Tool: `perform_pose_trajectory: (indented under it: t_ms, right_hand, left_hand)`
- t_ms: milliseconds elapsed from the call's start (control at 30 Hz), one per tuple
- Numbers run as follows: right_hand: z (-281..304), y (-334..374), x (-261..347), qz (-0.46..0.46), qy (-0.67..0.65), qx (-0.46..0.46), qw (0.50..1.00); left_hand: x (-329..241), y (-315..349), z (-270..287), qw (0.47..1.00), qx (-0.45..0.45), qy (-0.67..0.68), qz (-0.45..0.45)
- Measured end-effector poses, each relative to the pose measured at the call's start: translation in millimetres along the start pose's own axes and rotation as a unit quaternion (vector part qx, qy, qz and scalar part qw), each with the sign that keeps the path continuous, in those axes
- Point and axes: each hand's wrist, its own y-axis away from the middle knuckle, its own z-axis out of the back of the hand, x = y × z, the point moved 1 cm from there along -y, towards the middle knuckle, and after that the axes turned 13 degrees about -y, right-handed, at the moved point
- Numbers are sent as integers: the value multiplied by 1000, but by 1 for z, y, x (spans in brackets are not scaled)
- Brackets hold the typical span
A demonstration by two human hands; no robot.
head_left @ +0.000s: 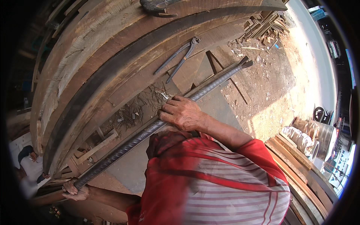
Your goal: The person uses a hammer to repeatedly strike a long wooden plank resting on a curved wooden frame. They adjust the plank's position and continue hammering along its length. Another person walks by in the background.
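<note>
A long pry bar [131, 148] of dark, spirally ribbed steel runs diagonally across the view. Its forked claw [245, 63] points to the far right, over the littered ground. My left hand [76, 189] is closed around the bar's near-left end. Partway up, my right hand [182, 112] wraps over the shaft with its knuckles up. Beyond the bar, a pair of pincers [183, 58] with dark handles lies with handles spread on a wooden beam [221, 33]. My red striped shirt fills the lower middle and hides what is under it.
Large curved timbers [97, 71] are stacked along the far left. A dark tool, its kind unclear, rests on top [159, 6]. Wood scraps [268, 28] and chips litter the ground. Curved planks [300, 172] are piled at right, near a metal drum [322, 135]. Another person [30, 163] is at far left.
</note>
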Motion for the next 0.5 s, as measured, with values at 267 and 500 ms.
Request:
perform_pose_trajectory:
  t_ms: [267,500]
  right_hand:
    - [-20,9,-6,16,25,17,999]
    - [5,9,0,-14,-26,-8,1000]
  left_hand:
    - [20,35,53,999,-44,-17,2]
    - [13,25,28,1000,5,-9,-2]
